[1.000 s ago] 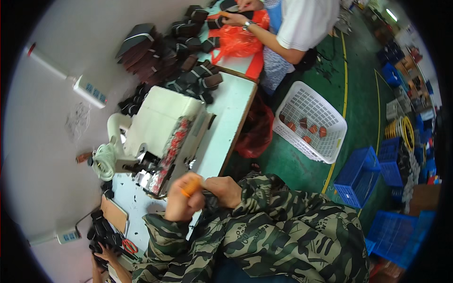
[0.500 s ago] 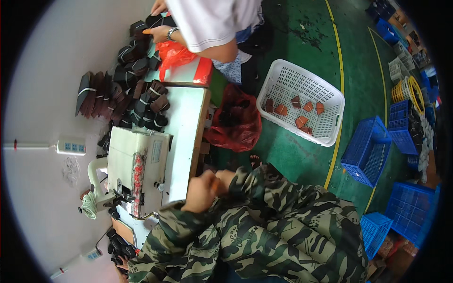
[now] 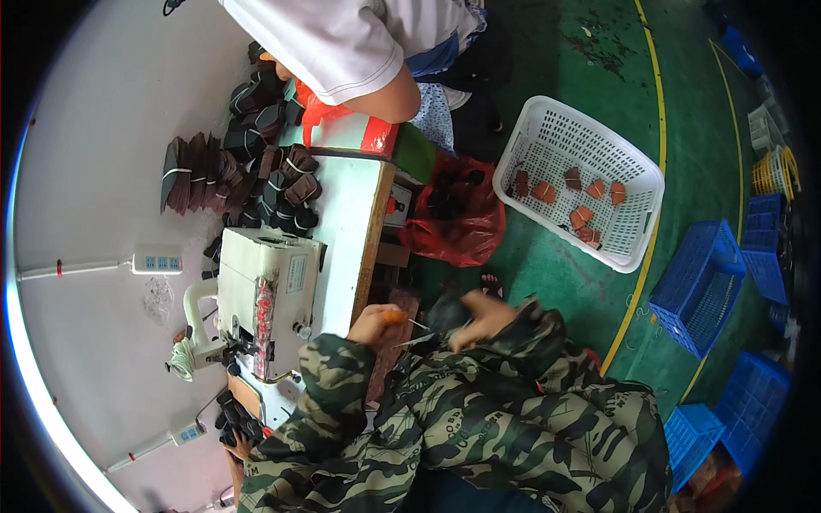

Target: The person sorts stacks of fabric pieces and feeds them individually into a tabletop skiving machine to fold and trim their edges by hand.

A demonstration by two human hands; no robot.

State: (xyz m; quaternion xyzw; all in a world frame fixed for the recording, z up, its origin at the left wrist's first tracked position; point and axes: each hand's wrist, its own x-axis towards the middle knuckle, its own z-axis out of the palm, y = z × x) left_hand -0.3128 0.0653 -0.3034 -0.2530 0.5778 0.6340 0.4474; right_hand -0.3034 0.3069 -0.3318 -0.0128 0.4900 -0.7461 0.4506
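My left hand (image 3: 375, 324) is closed round the orange handle of a pair of scissors (image 3: 417, 325), whose two metal blades stand apart and point right. Facing it, my right hand (image 3: 486, 321) is blurred; its fingers and thumb seem to grip a dark piece (image 3: 446, 315) just beyond the blades. Whether the blades touch that piece, I cannot tell. Both hands are in front of my camouflage jacket, off the right edge of the white worktable (image 3: 340, 218).
Left stands a sewing machine (image 3: 278, 278); behind it lie banded dark bundles (image 3: 269, 184). A co-worker in a white shirt (image 3: 342, 43) leans over the far table. Another person's hand (image 3: 239, 446) touches black pieces. Right are a red bag (image 3: 462, 235), white basket (image 3: 573, 115) and blue crate (image 3: 693, 291).
My hands have come apart, the right one moving right. The scissors' blades and dark piece now show between them. The far co-worker's hands have become mostly hidden; the view has shifted.
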